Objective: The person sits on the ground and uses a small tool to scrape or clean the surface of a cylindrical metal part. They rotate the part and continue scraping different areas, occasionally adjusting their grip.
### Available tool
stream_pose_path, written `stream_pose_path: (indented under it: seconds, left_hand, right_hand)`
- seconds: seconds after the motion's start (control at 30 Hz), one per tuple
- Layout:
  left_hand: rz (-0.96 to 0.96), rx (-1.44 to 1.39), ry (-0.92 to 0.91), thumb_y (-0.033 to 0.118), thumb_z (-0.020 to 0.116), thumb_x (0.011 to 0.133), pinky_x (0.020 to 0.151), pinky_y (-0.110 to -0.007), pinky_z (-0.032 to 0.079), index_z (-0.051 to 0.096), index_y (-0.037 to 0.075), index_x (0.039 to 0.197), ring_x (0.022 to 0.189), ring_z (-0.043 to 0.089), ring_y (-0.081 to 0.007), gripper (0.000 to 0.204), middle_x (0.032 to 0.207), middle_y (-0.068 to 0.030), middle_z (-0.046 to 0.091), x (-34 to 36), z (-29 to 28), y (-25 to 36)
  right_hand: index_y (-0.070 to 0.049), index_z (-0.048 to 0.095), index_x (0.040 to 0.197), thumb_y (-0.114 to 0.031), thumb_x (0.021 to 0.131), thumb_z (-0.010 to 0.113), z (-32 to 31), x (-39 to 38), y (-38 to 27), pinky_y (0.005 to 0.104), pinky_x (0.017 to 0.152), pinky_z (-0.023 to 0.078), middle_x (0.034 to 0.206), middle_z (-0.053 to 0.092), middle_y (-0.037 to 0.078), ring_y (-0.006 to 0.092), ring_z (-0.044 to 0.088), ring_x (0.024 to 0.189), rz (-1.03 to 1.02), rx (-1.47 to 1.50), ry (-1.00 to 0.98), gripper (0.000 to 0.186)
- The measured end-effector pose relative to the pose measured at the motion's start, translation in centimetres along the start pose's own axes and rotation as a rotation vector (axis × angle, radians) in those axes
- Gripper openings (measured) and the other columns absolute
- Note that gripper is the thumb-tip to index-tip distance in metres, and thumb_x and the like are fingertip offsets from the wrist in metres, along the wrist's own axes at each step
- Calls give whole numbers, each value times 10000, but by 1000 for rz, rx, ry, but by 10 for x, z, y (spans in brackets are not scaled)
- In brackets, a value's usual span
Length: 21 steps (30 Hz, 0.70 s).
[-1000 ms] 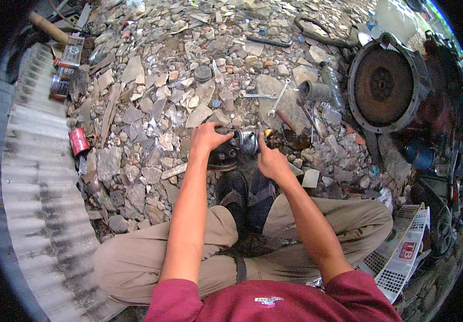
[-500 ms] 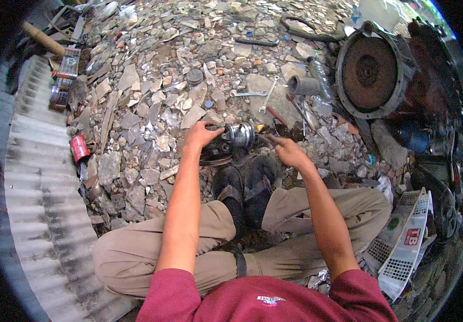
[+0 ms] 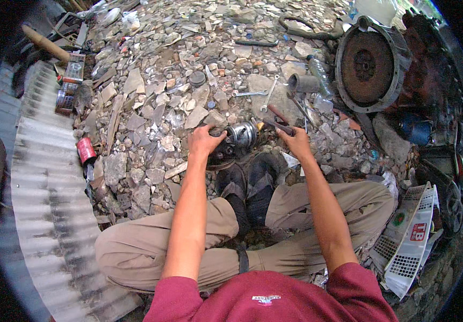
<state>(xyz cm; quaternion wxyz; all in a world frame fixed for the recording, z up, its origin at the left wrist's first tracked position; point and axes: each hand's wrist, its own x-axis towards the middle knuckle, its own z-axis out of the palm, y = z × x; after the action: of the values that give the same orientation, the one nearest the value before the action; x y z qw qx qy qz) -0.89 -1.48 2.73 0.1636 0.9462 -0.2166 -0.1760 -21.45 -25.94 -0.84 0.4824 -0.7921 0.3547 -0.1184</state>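
Between my feet and the rubble stands a greasy metal machine part [image 3: 241,135], with a silver ringed cylinder at its upper right and a dark, pulley-like disc low on its left. My left hand [image 3: 204,140] is closed over the part's left side, thumb toward the silver end. In my right hand [image 3: 296,142] is a dark bar-like tool [image 3: 279,126], its tip pointing at the silver end; its exact kind does not show. Whether the tip touches the part I cannot tell. My shoes [image 3: 247,180] are close against the part's near side.
Two spanners [image 3: 251,94] lie beyond the part, near a red-handled tool [image 3: 277,114], a dark metal sleeve [image 3: 303,83] and a plastic bottle [image 3: 318,74]. A large round housing [image 3: 368,67] stands at right, a white plastic crate [image 3: 411,239] below it. Corrugated sheet [image 3: 49,188] runs along the left, beside a red can [image 3: 86,151].
My right hand has turned, and the dark tool now shows more plainly, raised toward the silver end. My left hand stays on the part. The whole view has shifted slightly.
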Motion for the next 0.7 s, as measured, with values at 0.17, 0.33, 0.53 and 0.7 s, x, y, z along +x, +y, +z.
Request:
stream_pose_path:
  seconds: [0.17, 0.33, 0.53, 0.7]
  left_hand:
    - [2, -45, 70, 609, 759, 710, 968, -447, 504, 727, 187, 1190, 1084, 660, -331, 640, 1119, -169, 715, -12, 3, -9]
    - [31, -24, 115, 622, 753, 710, 961, -452, 504, 729, 188, 1187, 1071, 661, -334, 646, 1117, -179, 707, -10, 12, -12]
    - [-10, -26, 85, 626, 743, 718, 996, -476, 471, 724, 206, 1193, 1088, 655, -327, 635, 1114, -172, 709, -6, 14, -13]
    - [-10, -5, 48, 626, 745, 720, 943, -425, 525, 725, 223, 1188, 1073, 675, -320, 619, 1139, -146, 716, -13, -1, 0]
  right_hand:
    - [23, 725, 933, -207, 818, 758, 4, -10, -23, 292, 654, 478, 768, 671, 33, 117, 586, 694, 52, 152, 113, 260]
    - [30, 689, 1013, -212, 821, 770, 3, -1, -7, 323, 719, 500, 847, 690, 63, 154, 617, 753, 11, 253, 93, 319]
    - [33, 618, 1158, -188, 838, 756, 48, -18, -21, 446, 759, 533, 966, 707, 240, 417, 687, 898, -234, -29, 180, 413]
    - [-75, 604, 1279, -115, 884, 635, 75, -19, -38, 485, 765, 548, 1026, 658, 270, 455, 661, 867, -418, -339, 2, 398]
